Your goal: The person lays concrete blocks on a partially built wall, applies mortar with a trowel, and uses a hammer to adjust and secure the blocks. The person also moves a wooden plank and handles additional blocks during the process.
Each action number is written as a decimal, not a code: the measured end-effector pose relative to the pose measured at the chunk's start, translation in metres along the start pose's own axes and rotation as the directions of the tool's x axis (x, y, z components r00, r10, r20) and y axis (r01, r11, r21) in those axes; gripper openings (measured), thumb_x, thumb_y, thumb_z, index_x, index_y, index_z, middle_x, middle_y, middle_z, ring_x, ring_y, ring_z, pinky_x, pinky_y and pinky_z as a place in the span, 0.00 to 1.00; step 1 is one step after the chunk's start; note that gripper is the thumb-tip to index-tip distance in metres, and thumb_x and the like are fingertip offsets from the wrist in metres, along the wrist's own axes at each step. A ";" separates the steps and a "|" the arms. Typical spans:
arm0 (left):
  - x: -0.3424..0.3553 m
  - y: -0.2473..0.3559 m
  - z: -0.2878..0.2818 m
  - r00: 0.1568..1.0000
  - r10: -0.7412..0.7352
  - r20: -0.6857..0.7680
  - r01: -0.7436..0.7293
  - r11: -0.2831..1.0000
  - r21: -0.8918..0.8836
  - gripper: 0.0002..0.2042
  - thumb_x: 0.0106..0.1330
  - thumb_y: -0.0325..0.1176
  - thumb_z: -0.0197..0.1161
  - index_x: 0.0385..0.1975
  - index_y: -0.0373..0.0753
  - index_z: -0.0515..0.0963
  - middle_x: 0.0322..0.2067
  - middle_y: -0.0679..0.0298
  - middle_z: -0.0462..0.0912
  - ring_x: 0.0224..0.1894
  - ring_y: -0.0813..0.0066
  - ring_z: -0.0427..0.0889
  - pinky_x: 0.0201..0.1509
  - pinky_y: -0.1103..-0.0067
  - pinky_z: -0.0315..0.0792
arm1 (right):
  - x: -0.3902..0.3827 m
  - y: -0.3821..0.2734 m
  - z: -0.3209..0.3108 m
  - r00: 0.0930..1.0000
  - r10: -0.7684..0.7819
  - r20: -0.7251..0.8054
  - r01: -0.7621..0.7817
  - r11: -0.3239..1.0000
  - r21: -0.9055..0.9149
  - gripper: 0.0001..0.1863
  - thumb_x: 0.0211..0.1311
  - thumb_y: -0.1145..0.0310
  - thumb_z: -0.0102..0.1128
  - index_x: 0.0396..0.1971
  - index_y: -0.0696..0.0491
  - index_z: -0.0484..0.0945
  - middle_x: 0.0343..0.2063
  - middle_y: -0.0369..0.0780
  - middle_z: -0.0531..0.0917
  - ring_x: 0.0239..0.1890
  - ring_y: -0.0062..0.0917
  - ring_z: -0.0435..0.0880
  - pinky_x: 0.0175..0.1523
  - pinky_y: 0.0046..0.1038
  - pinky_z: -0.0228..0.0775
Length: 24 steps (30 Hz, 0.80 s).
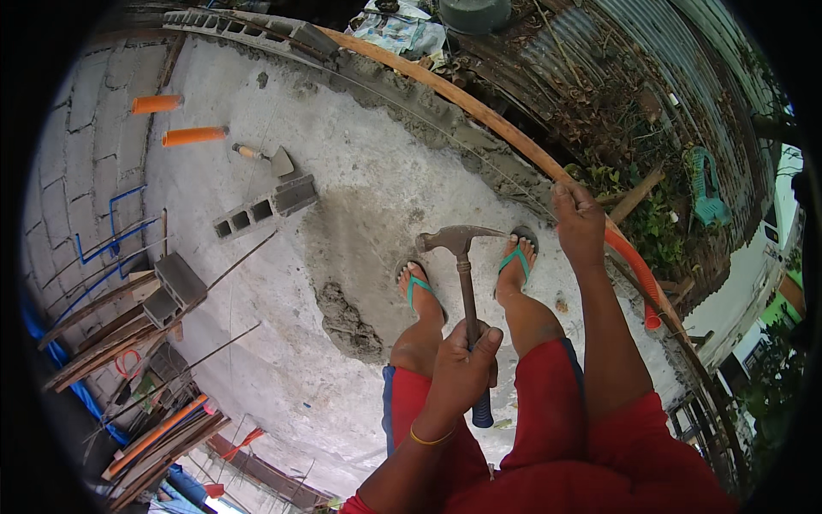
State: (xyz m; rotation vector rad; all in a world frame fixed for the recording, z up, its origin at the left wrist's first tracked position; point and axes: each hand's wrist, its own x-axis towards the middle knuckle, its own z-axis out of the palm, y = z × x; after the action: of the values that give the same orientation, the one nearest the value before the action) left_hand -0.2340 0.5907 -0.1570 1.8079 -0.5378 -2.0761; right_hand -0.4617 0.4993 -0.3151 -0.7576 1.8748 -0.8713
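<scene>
My left hand point(461, 368) is wrapped around the handle of a claw hammer point(467, 291), held upright in front of my legs with its head at the top. The hammer's claw points right, toward my right foot. My right hand point(582, 227) reaches forward to the long wooden board point(467, 98) along the wall edge. Its fingers are closed and pressed together there, where a thin string point(479, 157) also runs; what they pinch is too small to make out. Beside that wrist an orange corrugated pipe point(635, 267) lies along the edge.
Wet mortar point(347, 321) lies by my left foot. Beyond it are a hollow block point(261, 210), a trowel point(281, 162) and orange pipe pieces point(193, 136). Stacked boards point(111, 338) and another block point(178, 283) stand left. Rusty roofing sheets point(651, 51) lie past the wall.
</scene>
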 end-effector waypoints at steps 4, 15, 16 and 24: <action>0.070 0.029 -0.020 0.984 -0.146 0.103 0.100 0.927 0.361 0.18 0.76 0.47 0.64 0.36 0.37 0.73 0.20 0.67 0.74 0.22 0.79 0.77 0.25 0.76 0.69 | 0.087 0.016 0.036 0.994 -0.112 0.012 0.112 0.977 -0.183 0.19 0.75 0.54 0.60 0.43 0.57 0.85 0.35 0.42 0.87 0.37 0.27 0.84 0.45 0.31 0.76; 0.243 0.051 -0.103 0.722 -0.642 0.259 0.018 0.391 0.920 0.20 0.74 0.47 0.63 0.37 0.32 0.74 0.22 0.44 0.81 0.30 0.39 0.83 0.36 0.55 0.74 | 0.306 0.157 0.153 0.978 0.057 0.203 0.125 0.616 -0.777 0.30 0.75 0.46 0.56 0.65 0.52 0.78 0.60 0.51 0.82 0.60 0.45 0.83 0.67 0.41 0.73; 0.248 0.053 -0.113 0.693 -0.682 0.236 0.042 0.364 0.930 0.20 0.74 0.47 0.63 0.37 0.32 0.74 0.22 0.44 0.81 0.30 0.39 0.83 0.36 0.55 0.74 | 0.315 0.167 0.163 0.975 0.095 0.202 0.102 0.614 -0.782 0.29 0.75 0.46 0.56 0.66 0.51 0.78 0.60 0.50 0.82 0.60 0.45 0.83 0.67 0.41 0.73; 0.262 0.084 -0.122 0.601 -0.761 0.245 0.015 0.318 0.948 0.19 0.75 0.46 0.61 0.39 0.32 0.74 0.24 0.43 0.83 0.33 0.38 0.85 0.37 0.52 0.76 | 0.352 0.210 0.183 0.957 0.211 0.201 0.007 0.672 -0.740 0.25 0.70 0.48 0.63 0.61 0.45 0.83 0.59 0.42 0.84 0.59 0.41 0.83 0.65 0.41 0.76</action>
State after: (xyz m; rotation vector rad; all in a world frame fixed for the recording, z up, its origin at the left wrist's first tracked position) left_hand -0.1483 0.3826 -0.3573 1.5814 -1.9042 -3.2952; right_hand -0.4679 0.2940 -0.7139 -1.1690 1.9737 0.1321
